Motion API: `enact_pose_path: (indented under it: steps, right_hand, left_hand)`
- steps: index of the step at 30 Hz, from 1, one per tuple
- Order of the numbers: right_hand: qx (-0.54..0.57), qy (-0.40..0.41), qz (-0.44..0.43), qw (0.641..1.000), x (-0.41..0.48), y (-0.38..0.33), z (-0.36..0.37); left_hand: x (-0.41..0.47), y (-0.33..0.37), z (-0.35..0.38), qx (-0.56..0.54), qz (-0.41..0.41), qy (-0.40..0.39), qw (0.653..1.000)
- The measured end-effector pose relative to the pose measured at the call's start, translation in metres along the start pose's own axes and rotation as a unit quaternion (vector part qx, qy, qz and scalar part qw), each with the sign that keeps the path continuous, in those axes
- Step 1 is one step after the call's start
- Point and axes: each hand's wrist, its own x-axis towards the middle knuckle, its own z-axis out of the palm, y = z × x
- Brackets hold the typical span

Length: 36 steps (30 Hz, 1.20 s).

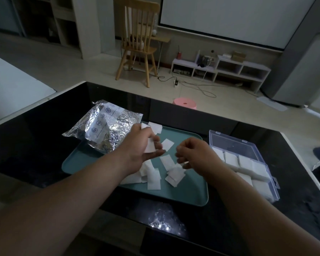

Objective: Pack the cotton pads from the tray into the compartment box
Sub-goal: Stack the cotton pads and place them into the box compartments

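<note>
Over the teal tray [189, 191] on the black table [35, 145], the left hand [142, 145] pinches a cotton pad [149, 147]. The right hand [192, 154] curls beside it, though I cannot tell whether it holds anything. Loose pads [153, 179] lie on the tray, and others fill the compartment box [244, 163] just to its right.

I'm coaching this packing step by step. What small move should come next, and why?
Probably pass the pads from the left hand to the right hand. The left hand grips pads above the tray, and the right hand is beside it, between it and the open box.
</note>
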Motion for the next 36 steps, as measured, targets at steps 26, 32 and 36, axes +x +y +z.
enact_pose_path:
  steps: [26, 32, 36]
  right_hand:
    - [-0.001, -0.022, -0.16, 0.987, -0.02, 0.004, 0.009]
    - [0.07, -0.056, -0.134, 0.987, -0.011, -0.002, 0.021]
    - [0.063, 0.039, -0.087, 0.993, 0.005, -0.01, 0.015]
  left_hand:
    - [-0.019, -0.016, 0.003, -0.048, -0.207, -0.17, 0.962]
    - [-0.01, -0.012, -0.011, -0.107, -0.187, -0.12, 0.969]
    - [0.0, 0.006, -0.026, -0.131, -0.135, -0.039, 0.981]
